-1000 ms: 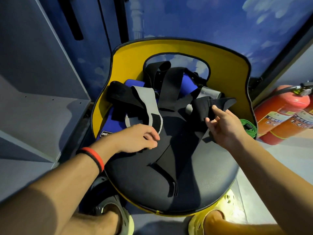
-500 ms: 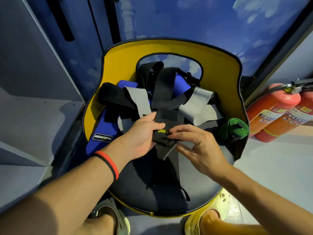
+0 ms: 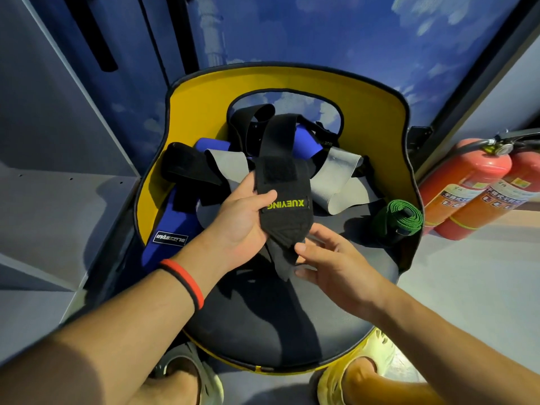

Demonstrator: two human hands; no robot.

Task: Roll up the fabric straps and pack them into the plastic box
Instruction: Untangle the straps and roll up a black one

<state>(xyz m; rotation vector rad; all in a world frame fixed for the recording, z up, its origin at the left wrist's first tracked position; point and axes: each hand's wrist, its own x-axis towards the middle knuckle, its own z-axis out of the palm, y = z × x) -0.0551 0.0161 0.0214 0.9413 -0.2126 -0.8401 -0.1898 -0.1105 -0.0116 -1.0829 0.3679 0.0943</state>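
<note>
A black strap [image 3: 285, 197] with yellow XUEYING lettering is lifted above the chair seat. My left hand [image 3: 239, 220] grips its near end, thumb across the front. My right hand [image 3: 330, 258] pinches the strap's loose lower tip from below. The rest of the strap runs back over a pile of black, grey [image 3: 336, 176] and blue straps [image 3: 172, 226] on the seat. A rolled green strap [image 3: 401, 216] lies at the seat's right edge. No plastic box is in view.
The straps lie on a yellow chair [image 3: 377, 112] with a black seat. Two red fire extinguishers [image 3: 473, 185] stand on the floor at right. A grey shelf unit [image 3: 58, 200] is at left. My feet in sandals show below the seat.
Both hands came together on the black strap and lifted its end up off the seat. The lettering now faces me and the camera has moved closer.
</note>
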